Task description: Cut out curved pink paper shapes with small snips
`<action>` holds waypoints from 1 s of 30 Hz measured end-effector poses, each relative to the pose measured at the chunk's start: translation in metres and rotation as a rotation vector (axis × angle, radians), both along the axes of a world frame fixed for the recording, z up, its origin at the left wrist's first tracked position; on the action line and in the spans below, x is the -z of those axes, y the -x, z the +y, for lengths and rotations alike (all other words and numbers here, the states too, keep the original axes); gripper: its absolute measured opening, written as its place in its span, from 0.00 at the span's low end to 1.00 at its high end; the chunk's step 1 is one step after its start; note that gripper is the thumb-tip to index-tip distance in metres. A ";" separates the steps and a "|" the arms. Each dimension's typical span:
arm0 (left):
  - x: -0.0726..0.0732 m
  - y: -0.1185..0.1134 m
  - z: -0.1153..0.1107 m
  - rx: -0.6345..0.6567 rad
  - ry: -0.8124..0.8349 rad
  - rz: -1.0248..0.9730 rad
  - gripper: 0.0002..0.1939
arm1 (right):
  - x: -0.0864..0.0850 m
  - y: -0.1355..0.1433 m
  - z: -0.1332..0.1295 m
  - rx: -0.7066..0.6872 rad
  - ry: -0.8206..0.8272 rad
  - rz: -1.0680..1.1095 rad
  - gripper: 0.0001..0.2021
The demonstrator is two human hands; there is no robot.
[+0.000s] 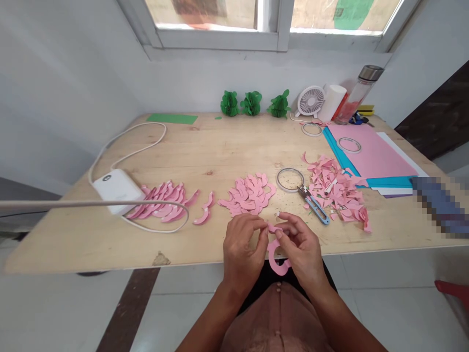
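A curved pink paper cutout (277, 264) hangs between my hands at the table's front edge. My left hand (244, 249) pinches its upper left end between thumb and fingertips. My right hand (302, 249) grips the same cutout from the right, thumb on top. A small white bit shows at a right fingertip. Just beyond my hands lies a pile of pink curved paper pieces (251, 193). Right of that are a roll of tape (289, 180) and light-blue-handled snips (314, 205).
Pink paper scraps (340, 190) lie at right beside coloured sheets (370, 151). At left, joined pink strips (164, 201) lie by a white power bank (119, 190), whose cable crosses over them. Green paper shapes (251, 103), a small fan (311, 101) and a bottle (359, 95) stand along the wall.
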State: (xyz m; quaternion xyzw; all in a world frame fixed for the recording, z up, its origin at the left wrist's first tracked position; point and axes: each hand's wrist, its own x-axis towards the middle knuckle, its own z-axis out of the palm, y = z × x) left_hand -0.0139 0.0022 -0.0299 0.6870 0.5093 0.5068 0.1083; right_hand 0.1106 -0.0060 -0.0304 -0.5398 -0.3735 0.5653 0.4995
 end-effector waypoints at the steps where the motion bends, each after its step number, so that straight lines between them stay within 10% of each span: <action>1: 0.001 0.000 0.000 -0.007 -0.014 0.011 0.05 | 0.000 0.000 0.000 0.000 0.000 0.002 0.20; 19: 0.002 0.000 -0.003 -0.005 -0.104 0.176 0.08 | 0.000 0.001 -0.002 0.002 -0.009 0.023 0.19; 30: 0.002 0.013 0.005 0.133 0.060 -0.059 0.05 | 0.001 0.000 -0.002 0.016 -0.041 -0.029 0.17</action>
